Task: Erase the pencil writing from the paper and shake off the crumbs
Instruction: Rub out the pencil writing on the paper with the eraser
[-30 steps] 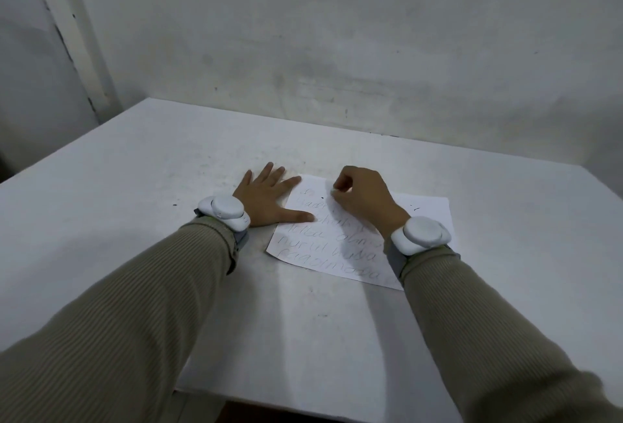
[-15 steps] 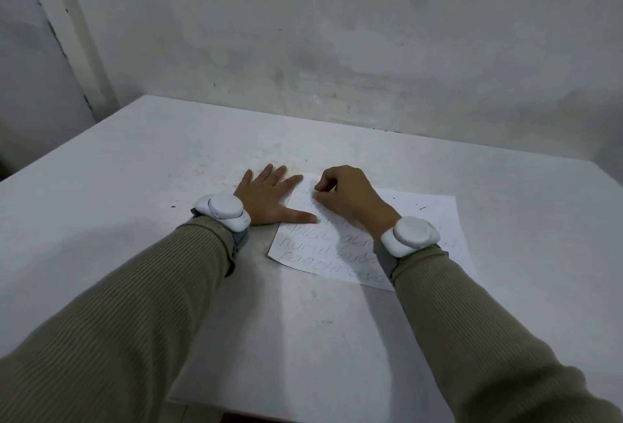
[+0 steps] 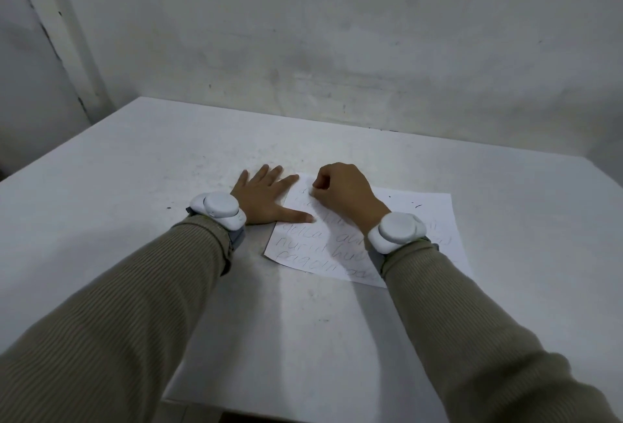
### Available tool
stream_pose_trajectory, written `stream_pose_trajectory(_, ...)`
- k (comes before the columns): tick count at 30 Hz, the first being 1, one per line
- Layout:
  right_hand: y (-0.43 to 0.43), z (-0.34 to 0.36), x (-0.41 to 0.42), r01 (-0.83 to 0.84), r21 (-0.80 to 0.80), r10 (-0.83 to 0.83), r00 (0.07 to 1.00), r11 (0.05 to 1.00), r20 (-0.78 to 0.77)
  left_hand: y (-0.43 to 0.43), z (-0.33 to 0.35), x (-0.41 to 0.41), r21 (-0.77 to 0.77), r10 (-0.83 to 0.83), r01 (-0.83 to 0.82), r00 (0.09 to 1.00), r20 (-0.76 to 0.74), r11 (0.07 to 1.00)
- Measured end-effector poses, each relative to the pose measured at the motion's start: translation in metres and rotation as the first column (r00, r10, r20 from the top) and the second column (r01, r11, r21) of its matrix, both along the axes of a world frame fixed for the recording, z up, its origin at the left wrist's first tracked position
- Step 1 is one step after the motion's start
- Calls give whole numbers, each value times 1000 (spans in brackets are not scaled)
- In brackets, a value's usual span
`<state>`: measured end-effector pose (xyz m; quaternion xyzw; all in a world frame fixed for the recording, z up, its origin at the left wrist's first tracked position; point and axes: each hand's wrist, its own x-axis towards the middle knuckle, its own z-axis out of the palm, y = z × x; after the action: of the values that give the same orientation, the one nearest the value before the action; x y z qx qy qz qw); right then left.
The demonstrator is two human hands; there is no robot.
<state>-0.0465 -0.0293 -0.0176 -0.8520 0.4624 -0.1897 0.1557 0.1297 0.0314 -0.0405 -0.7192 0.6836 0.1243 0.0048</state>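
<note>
Left hand flat, thumb on paper — right hand curled.

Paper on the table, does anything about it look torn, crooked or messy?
Only minor mess: a few dark specks sit on the paper near its far right corner, probably eraser crumbs, and one more on the table left of the left hand. No tear shows; the sheet lies roughly square to the table.

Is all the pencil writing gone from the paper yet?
No: several lines of pencil writing show plainly on the near left part of the paper.
</note>
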Motion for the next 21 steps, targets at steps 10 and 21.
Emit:
stream_pose_trajectory(10, 0, 0, -5, -23, 32, 22, 998, 999, 57, 0, 2, -1, 10, 3, -3, 1000, -3, 1000)
stream_pose_trajectory(21, 4, 0, -2, -66, -16, 66, 998, 998, 11, 1, 2, -1, 17, -1, 1, 1000, -14, 1000)
